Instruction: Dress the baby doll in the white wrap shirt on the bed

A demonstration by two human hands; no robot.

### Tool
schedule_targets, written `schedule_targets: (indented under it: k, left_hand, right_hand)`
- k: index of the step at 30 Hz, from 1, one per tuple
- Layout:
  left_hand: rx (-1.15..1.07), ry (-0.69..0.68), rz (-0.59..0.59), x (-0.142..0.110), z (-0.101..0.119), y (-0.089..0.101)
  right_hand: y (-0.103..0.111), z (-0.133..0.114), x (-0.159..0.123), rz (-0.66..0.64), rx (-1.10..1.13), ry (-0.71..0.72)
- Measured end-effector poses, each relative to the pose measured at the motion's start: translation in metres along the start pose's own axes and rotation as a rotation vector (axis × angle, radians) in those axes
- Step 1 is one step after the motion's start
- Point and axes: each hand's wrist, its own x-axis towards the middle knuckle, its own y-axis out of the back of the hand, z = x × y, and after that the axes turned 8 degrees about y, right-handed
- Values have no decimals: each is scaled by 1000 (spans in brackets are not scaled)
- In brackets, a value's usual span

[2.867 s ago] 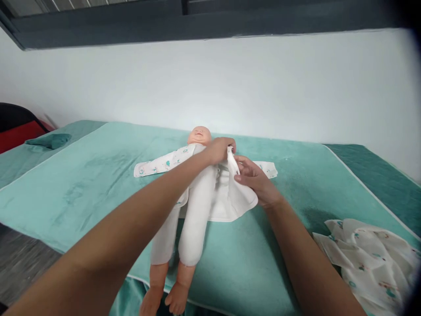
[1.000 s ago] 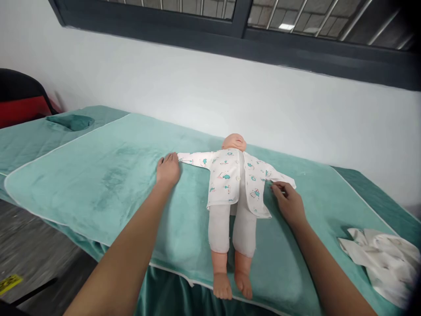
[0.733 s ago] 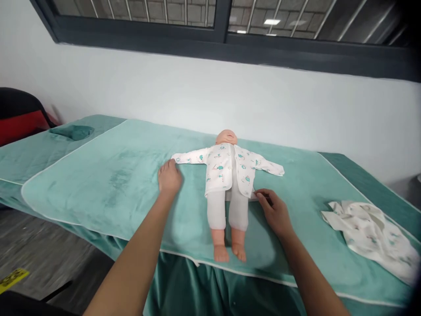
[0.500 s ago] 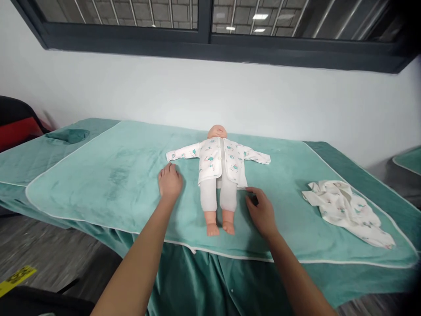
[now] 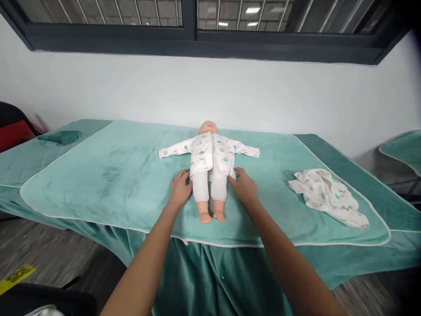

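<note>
A baby doll (image 5: 218, 184) lies on its back, its feet towards me. It wears a white printed baby jacket (image 5: 201, 156), unfastened down the front with both sleeves spread out, and white leggings. My left hand (image 5: 180, 188) is at the jacket's lower left corner, fingers curled in at the hem. On the other side, my right hand (image 5: 243, 186) pinches the lower right corner between thumb and fingers. The fingertips of my left hand are partly hidden by the hand itself.
A second white printed garment (image 5: 329, 197) lies crumpled on the right of the light green mat (image 5: 131, 193). Darker green cloth covers the bed (image 5: 210, 272) beneath it. A white wall (image 5: 131, 87) and a barred window (image 5: 190, 33) stand behind.
My left hand has moved right, from beside the sleeve to the jacket's hem. My right hand has come in and closed on the other corner. The view has shifted slightly.
</note>
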Motion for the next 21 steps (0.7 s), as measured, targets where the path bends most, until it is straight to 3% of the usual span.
schedule_targets:
  k: [4,8,12,18,21]
  left_hand:
    - [7,-11,74,-6,6,1]
    - [64,51,230,-16,10,-2]
    - [97,78,256,-18,9,-5]
    - [41,102,237,-13,5,-7]
    - [8,108,208,-13,4,-6]
  right_hand:
    - [-5,-3,-4,15,36,-8]
    - [-2,5,-17,16,174,51]
    - [1,7,-32,24,266,68]
    - [-4,-8,-26,65,-15,139]
    - [-8,-12,-13,80,-94,93]
